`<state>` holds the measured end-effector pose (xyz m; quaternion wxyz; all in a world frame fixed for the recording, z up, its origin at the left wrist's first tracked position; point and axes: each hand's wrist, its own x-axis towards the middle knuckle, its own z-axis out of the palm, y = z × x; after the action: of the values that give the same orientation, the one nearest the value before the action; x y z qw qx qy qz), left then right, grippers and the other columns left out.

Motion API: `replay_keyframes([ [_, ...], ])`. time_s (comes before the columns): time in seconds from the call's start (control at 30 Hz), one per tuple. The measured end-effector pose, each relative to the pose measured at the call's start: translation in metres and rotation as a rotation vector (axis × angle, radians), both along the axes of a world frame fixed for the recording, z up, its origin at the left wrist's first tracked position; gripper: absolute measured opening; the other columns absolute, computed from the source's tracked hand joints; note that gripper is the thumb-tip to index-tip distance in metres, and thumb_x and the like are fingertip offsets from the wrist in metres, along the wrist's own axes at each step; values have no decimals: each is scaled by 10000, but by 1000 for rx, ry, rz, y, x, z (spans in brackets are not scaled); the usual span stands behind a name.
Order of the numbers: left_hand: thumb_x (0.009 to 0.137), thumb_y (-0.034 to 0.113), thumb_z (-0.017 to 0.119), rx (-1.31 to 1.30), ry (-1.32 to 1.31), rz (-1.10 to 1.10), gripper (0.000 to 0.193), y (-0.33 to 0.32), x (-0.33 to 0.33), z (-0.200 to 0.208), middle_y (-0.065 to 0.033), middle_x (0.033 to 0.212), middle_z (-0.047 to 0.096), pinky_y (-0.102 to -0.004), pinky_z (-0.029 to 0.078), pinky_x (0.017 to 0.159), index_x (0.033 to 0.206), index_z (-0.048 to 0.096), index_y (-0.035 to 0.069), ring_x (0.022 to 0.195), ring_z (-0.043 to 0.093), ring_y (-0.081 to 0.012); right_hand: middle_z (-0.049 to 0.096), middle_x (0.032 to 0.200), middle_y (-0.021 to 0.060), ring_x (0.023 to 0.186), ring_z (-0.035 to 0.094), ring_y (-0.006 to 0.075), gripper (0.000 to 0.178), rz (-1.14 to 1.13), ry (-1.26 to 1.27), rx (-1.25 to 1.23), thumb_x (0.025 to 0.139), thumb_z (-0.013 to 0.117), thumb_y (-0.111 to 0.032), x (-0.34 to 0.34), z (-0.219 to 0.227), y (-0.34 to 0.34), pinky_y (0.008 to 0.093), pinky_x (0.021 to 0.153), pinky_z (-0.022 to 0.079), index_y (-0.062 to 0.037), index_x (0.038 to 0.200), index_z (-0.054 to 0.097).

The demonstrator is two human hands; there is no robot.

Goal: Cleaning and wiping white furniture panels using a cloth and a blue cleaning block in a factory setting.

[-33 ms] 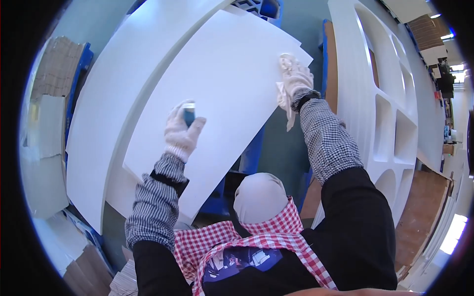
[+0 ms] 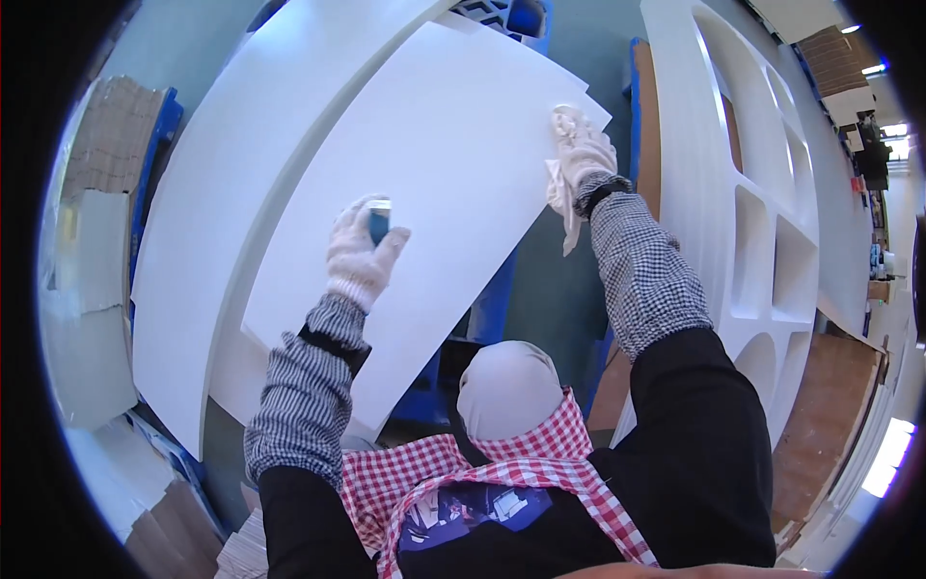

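My left hand (image 2: pixel 355 253) grips a small teal object (image 2: pixel 378 228) over the white panel (image 2: pixel 434 164). My right hand (image 2: pixel 588 154) — holding white cloth (image 2: pixel 561 201) — at panel's right edge.

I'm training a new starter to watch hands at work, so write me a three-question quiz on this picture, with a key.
1. What does the right hand hold?
a) a red brush
b) a white cloth
c) a hammer

2. True or false: the large white frame with openings is to the right of that hand in the picture.

3. What colour is the small object in the left hand?

Key:
1. b
2. True
3. Blue, with a pale end; exactly what it is cannot be told.
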<state>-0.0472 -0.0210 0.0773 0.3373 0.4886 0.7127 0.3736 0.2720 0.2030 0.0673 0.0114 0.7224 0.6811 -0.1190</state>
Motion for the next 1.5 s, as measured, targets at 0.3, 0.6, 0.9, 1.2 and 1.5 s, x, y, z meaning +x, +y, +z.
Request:
replay_keyframes([
  [0.3,841,493,697,-199,776,-215,678,16,30,-33,-130,1530,409,-475,92,1262,1418,538,175,1467,282,-314,545,1384,176,1262,544,376,531,136,-253,-55,1035,399,-474,46,22,51,452,1080,433,-130,1430,488],
  [0.6,812,431,728,-53,723,-233,627,-2,33,-25,-158,1485,437,-524,149,1246,1363,583,170,1435,319,-360,576,1367,190,1267,545,367,477,352,-194,72,1051,357,-433,0,41,91,454,1092,421,-148,1367,576],
  [0.9,750,378,771,43,564,-226,571,-26,16,-21,-145,1355,502,-531,240,1212,1252,602,164,1348,408,-353,630,1272,256,1216,574,418,674,368,-107,27,1038,320,-574,-112,38,134,443,1075,426,-27,1326,589],
  [1.2,739,383,781,73,556,-200,582,-27,22,-31,-106,1369,504,-521,240,1217,1257,599,187,1360,412,-316,598,1342,232,1267,540,400,678,466,-162,-27,1024,294,-615,-112,17,184,440,1081,415,-106,1365,584],
  [1.5,756,380,773,75,549,-185,593,-31,17,-30,-98,1397,491,-494,198,1240,1287,596,183,1385,386,-303,663,1178,235,1127,609,409,613,487,-127,-106,1059,327,-519,41,46,47,440,947,482,-7,1264,594],
])
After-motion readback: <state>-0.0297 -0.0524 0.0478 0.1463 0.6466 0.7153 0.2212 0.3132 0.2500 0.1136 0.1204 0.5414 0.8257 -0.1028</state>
